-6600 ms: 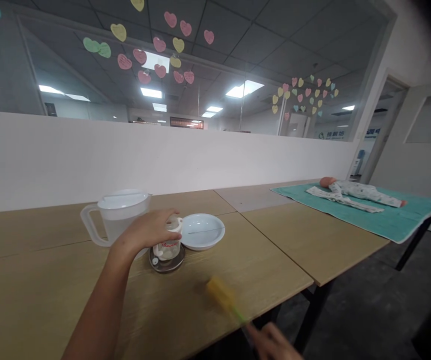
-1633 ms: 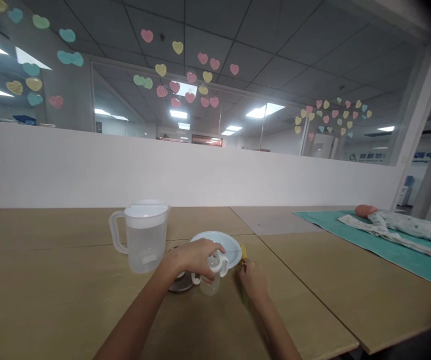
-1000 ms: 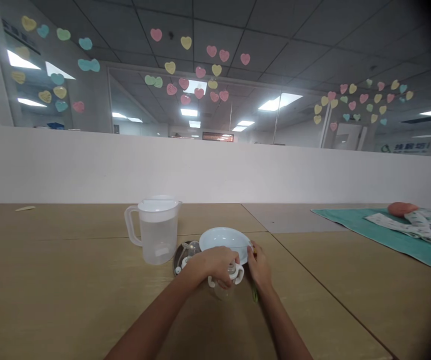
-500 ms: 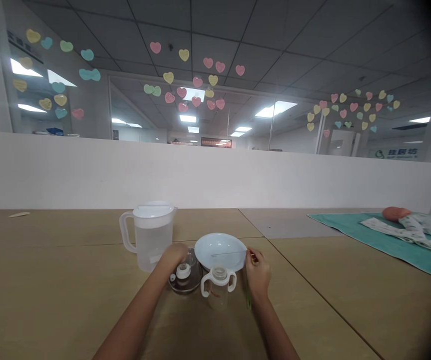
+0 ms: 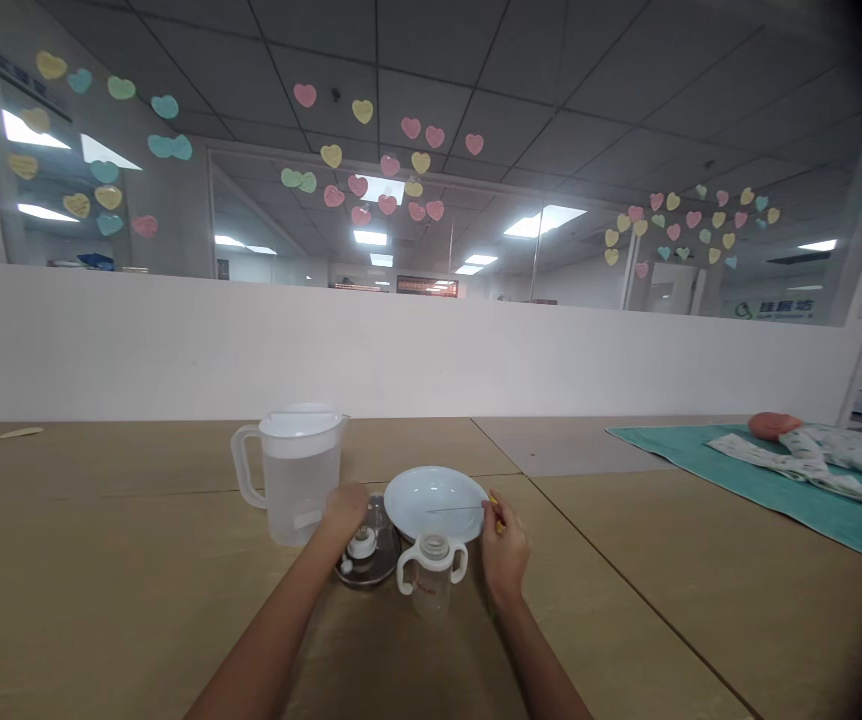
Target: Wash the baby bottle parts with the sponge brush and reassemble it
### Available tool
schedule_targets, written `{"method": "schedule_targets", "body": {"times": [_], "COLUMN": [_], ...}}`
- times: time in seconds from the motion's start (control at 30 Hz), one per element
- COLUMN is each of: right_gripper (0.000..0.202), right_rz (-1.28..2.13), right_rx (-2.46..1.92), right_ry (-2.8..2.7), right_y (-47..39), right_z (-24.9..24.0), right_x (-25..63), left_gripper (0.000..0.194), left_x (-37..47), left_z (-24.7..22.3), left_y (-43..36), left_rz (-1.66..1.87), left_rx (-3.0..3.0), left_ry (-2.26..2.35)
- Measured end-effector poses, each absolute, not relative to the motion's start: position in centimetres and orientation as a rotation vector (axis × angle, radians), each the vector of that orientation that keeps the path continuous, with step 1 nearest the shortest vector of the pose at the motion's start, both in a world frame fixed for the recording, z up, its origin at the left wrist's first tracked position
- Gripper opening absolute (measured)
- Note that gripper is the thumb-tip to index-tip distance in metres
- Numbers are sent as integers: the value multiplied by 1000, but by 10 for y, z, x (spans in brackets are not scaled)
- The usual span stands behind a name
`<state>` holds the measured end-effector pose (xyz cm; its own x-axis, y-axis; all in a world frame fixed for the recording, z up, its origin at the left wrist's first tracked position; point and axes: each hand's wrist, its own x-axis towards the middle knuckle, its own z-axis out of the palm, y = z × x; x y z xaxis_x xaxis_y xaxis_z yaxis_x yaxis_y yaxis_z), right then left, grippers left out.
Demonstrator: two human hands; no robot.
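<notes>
My right hand (image 5: 506, 545) is closed round the yellow end of a thin rod (image 5: 450, 509), which reaches left over a pale blue bowl (image 5: 431, 485). At the metal tray's (image 5: 384, 570) far left edge, beside the pitcher (image 5: 302, 490), is my left hand (image 5: 346, 508); its fingers curl inward and what they hold, if anything, is hidden. On the tray stand a white bottle part (image 5: 362, 544) and a clear cover (image 5: 377, 513). A clear bottle with two white handles (image 5: 432, 575) stands open in front of the bowl.
Farther right, a teal cloth (image 5: 701, 465) bears patterned white fabric (image 5: 761, 463) and an orange-pink rounded object (image 5: 773, 426). A small flat pale piece (image 5: 21, 433) lies at the far left. Behind the table (image 5: 138, 600) runs a white wall (image 5: 176, 345) with windows above.
The view has shifted slightly to the right. The green strip seen below my right hand earlier no longer shows. Both hands stay in nearly the same places among the objects.
</notes>
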<state>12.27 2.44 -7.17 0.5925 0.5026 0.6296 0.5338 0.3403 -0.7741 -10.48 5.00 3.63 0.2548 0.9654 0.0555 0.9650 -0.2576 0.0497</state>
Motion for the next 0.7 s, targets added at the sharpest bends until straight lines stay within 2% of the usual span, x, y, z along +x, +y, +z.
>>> {"method": "schedule_targets", "body": {"times": [0.1, 0.27, 0.47, 0.63, 0.7], "right_gripper": [59, 54, 40, 34, 29], "right_rz": [37, 15, 13, 358, 438], "right_rx": [-1303, -1319, -1079, -866, -816], "right_ry": [-1003, -1035, -1214, -612, -554], "right_y": [22, 18, 17, 29, 34], "right_z": [-71, -71, -75, -75, -76], "right_x": [122, 119, 115, 140, 156], "left_gripper": [20, 23, 22, 28, 28], "left_x": [-105, -102, -76, -56, -51], "left_z": [55, 87, 78, 56, 52], "left_y": [42, 29, 31, 32, 31], "left_rz": [169, 405, 889, 799, 705], "left_rx": [2484, 2602, 2539, 2559, 2590], "left_ry": [2081, 2060, 1618, 1508, 1545]}}
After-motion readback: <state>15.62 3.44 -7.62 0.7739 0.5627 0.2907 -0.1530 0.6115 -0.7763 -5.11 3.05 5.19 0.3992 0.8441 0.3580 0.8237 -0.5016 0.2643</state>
